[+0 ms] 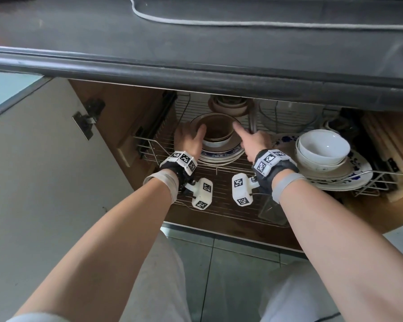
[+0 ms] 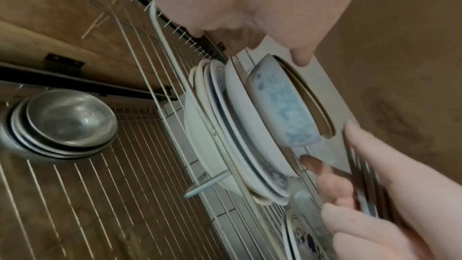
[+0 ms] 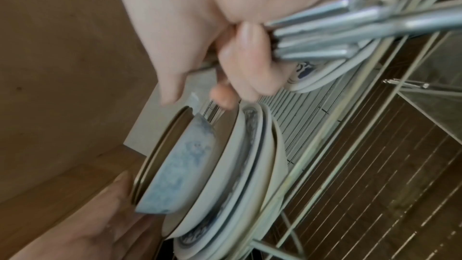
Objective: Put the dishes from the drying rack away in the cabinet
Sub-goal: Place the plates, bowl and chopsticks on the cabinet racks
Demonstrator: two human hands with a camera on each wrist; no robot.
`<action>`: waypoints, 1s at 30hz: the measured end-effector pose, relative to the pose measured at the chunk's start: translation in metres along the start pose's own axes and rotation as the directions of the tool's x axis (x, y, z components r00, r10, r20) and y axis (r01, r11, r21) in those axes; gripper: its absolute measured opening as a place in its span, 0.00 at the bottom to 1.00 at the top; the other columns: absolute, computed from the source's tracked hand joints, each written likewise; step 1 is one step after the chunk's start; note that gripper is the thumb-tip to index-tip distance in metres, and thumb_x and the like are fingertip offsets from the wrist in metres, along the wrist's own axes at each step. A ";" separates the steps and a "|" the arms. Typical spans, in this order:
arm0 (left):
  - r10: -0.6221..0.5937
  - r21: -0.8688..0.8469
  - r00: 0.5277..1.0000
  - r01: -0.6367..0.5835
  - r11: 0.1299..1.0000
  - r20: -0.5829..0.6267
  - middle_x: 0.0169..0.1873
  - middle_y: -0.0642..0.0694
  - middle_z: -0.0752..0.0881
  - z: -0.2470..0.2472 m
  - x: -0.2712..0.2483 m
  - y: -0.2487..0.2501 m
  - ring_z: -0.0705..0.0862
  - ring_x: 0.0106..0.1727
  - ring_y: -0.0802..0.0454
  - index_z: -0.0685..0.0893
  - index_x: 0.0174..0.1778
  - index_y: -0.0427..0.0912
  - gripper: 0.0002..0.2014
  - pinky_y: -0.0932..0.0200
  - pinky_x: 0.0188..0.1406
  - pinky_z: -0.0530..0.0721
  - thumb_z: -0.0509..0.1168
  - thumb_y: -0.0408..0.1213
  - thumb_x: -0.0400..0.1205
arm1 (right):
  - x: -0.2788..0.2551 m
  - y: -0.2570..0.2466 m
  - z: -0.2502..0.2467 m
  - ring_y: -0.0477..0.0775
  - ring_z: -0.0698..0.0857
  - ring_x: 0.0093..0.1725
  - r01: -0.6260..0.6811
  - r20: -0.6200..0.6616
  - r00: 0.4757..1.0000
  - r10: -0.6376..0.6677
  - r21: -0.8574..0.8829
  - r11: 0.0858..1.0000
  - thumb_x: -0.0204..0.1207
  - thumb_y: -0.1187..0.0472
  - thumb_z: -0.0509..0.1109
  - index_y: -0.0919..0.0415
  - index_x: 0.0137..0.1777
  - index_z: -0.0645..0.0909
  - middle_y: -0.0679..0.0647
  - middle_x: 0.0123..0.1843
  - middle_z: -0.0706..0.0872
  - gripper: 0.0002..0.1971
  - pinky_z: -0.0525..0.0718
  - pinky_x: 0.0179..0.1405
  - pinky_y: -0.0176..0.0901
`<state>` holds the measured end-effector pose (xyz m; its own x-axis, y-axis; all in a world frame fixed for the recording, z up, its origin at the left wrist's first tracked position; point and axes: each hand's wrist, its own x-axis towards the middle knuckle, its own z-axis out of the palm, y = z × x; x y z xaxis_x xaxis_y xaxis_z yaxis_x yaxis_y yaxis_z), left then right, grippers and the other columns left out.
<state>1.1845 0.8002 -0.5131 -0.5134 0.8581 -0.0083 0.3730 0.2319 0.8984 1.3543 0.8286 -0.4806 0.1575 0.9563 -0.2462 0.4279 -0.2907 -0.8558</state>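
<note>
A shallow bowl (image 1: 215, 131), glossy brown inside with a thin pale rim, sits on top of a stack in the pull-out wire basket (image 1: 219, 201) under the dark counter (image 1: 196, 73). Directly beneath it is a rounder bowl with a mottled blue-and-white glaze (image 2: 282, 110), and under that a pile of smooth white plates (image 1: 219, 156), some edged in blue pattern. The left hand (image 1: 189, 140) rests at the brown bowl's near-left rim, thumb laid against its edge; how the other fingers lie I cannot tell. The right hand (image 1: 254, 141) is just right of the stack, forefinger stretched straight to the bowl's right rim, while its remaining fingers curl tight round a bundle of slim, shiny metal chopsticks (image 3: 350, 25). Beyond the right fingers, further right in the basket, stand nested plain white bowls (image 1: 321, 147) on blue-flowered plates. Beyond the fingertips, deeper in, is a stack of cream bowls (image 1: 229, 105). Dull steel bowls (image 2: 65, 124) show on a lower wire shelf.
</note>
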 end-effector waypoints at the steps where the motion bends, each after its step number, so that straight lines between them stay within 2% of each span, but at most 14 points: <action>1: 0.029 0.024 1.000 -0.029 0.999 0.010 0.76 0.35 0.77 -0.001 0.000 -0.001 0.74 0.78 0.38 0.77 0.76 0.39 0.32 0.46 0.81 0.69 0.58 0.59 0.85 | -0.002 -0.002 0.004 0.50 0.84 0.32 0.009 0.047 0.999 -0.010 0.025 1.000 0.63 0.23 0.69 0.62 0.63 0.80 0.55 0.48 0.92 0.44 0.80 0.32 0.43; 3: 0.021 -0.055 0.999 -0.018 0.998 0.041 0.66 0.36 0.87 -0.004 -0.004 0.002 0.84 0.68 0.38 0.84 0.69 0.40 0.31 0.46 0.74 0.78 0.58 0.60 0.81 | -0.002 -0.002 0.011 0.43 0.81 0.25 -0.002 0.101 0.995 -0.004 0.067 0.998 0.71 0.33 0.73 0.64 0.72 0.72 0.52 0.36 0.91 0.40 0.74 0.28 0.38; 5: -0.003 -0.090 0.998 0.008 0.996 0.061 0.64 0.35 0.88 -0.006 -0.005 0.006 0.85 0.66 0.39 0.84 0.69 0.37 0.24 0.54 0.67 0.80 0.60 0.51 0.86 | -0.001 -0.001 0.017 0.38 0.81 0.18 -0.016 0.128 0.992 0.004 0.095 0.995 0.76 0.41 0.73 0.66 0.78 0.63 0.51 0.27 0.89 0.40 0.71 0.25 0.35; 7: 0.008 -0.059 0.998 -0.004 0.998 0.068 0.63 0.32 0.88 -0.006 -0.004 0.008 0.86 0.65 0.38 0.84 0.68 0.33 0.19 0.52 0.65 0.81 0.60 0.43 0.89 | 0.002 0.000 0.020 0.35 0.80 0.15 -0.002 0.136 0.991 -0.012 0.099 0.995 0.78 0.43 0.72 0.67 0.79 0.63 0.47 0.22 0.88 0.39 0.69 0.18 0.33; 9: 0.012 -0.043 0.996 -0.008 0.999 0.086 0.61 0.29 0.88 -0.006 0.002 0.008 0.86 0.64 0.35 0.85 0.66 0.31 0.18 0.46 0.67 0.82 0.60 0.41 0.89 | 0.006 0.001 0.023 0.36 0.79 0.19 0.007 0.123 0.992 -0.019 0.103 0.995 0.77 0.40 0.71 0.66 0.79 0.64 0.50 0.32 0.92 0.39 0.68 0.21 0.34; 11: -0.003 -0.036 0.994 0.007 0.999 0.111 0.62 0.29 0.88 -0.004 0.009 0.009 0.86 0.65 0.34 0.85 0.67 0.31 0.18 0.45 0.68 0.82 0.59 0.40 0.89 | 0.013 0.000 0.025 0.42 0.85 0.32 0.004 0.114 0.993 -0.018 0.123 0.992 0.74 0.37 0.72 0.65 0.78 0.66 0.55 0.49 0.93 0.42 0.74 0.28 0.38; 14: -0.004 -0.067 0.990 0.014 0.998 0.140 0.67 0.30 0.85 -0.002 0.013 0.013 0.83 0.70 0.36 0.81 0.72 0.31 0.19 0.48 0.73 0.79 0.58 0.38 0.90 | 0.020 0.002 0.025 0.60 0.85 0.62 -0.006 0.098 0.995 -0.005 0.110 0.994 0.69 0.33 0.74 0.64 0.78 0.66 0.59 0.65 0.85 0.46 0.85 0.57 0.55; 16: 0.000 -0.085 0.990 0.012 0.996 0.145 0.75 0.34 0.80 -0.001 0.009 0.015 0.78 0.77 0.40 0.73 0.80 0.34 0.22 0.56 0.76 0.72 0.57 0.38 0.90 | 0.021 0.003 0.023 0.61 0.83 0.65 -0.028 0.115 0.993 0.013 0.127 0.991 0.71 0.35 0.73 0.64 0.80 0.64 0.58 0.65 0.84 0.46 0.82 0.66 0.58; 18: 0.000 -0.124 0.994 0.014 0.992 0.111 0.79 0.37 0.75 0.000 0.007 0.013 0.73 0.80 0.42 0.67 0.84 0.37 0.26 0.62 0.74 0.67 0.58 0.40 0.90 | 0.020 0.003 0.020 0.57 0.85 0.55 -0.004 0.127 0.992 -0.016 0.150 0.989 0.74 0.35 0.70 0.62 0.77 0.67 0.57 0.56 0.87 0.40 0.84 0.57 0.53; 20: -0.003 -0.132 1.000 0.004 0.991 0.009 0.75 0.37 0.80 -0.001 0.001 0.012 0.77 0.77 0.41 0.74 0.79 0.38 0.25 0.58 0.77 0.71 0.61 0.44 0.88 | 0.015 0.005 0.015 0.54 0.86 0.42 0.026 0.115 0.992 -0.043 0.145 0.989 0.68 0.27 0.66 0.55 0.63 0.74 0.54 0.43 0.89 0.35 0.81 0.44 0.47; 23: -0.011 -0.106 0.974 -0.014 0.994 -0.228 0.63 0.41 0.87 -0.005 -0.013 0.008 0.84 0.67 0.41 0.83 0.66 0.42 0.24 0.47 0.71 0.80 0.64 0.54 0.79 | 0.031 0.023 0.012 0.59 0.87 0.47 0.028 0.097 0.994 -0.041 0.130 0.991 0.49 0.16 0.60 0.56 0.49 0.76 0.55 0.47 0.88 0.45 0.85 0.55 0.55; 25: -0.006 -0.133 0.963 -0.032 0.991 -0.271 0.60 0.44 0.89 -0.007 -0.024 0.007 0.86 0.64 0.44 0.84 0.64 0.44 0.24 0.49 0.67 0.82 0.65 0.56 0.78 | 0.013 0.022 0.000 0.56 0.84 0.43 0.092 0.144 0.984 -0.101 0.070 0.993 0.52 0.21 0.63 0.55 0.41 0.75 0.54 0.43 0.85 0.36 0.85 0.51 0.54; 27: 0.008 -0.218 0.975 -0.058 0.974 -0.224 0.58 0.46 0.90 -0.009 -0.037 0.006 0.88 0.61 0.47 0.85 0.64 0.44 0.28 0.50 0.64 0.84 0.67 0.61 0.77 | -0.016 0.020 -0.009 0.54 0.79 0.33 0.170 0.259 0.952 -0.166 0.006 0.985 0.63 0.37 0.68 0.55 0.35 0.75 0.53 0.33 0.80 0.20 0.81 0.35 0.50; 30: 0.105 -0.378 0.993 -0.116 0.919 -0.049 0.35 0.56 0.88 -0.013 -0.064 0.008 0.86 0.36 0.59 0.87 0.55 0.45 0.22 0.62 0.38 0.84 0.70 0.60 0.78 | -0.037 0.036 -0.003 0.48 0.67 0.19 0.167 0.527 0.844 -0.101 -0.080 0.983 0.75 0.52 0.69 0.55 0.33 0.71 0.50 0.24 0.69 0.14 0.65 0.18 0.38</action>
<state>1.2101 0.7411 -0.4999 -0.5086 0.8543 0.1075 0.1098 -0.0595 0.9922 1.3664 0.7824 -0.5004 -0.3789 0.8520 -0.3613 0.5178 -0.1284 -0.8458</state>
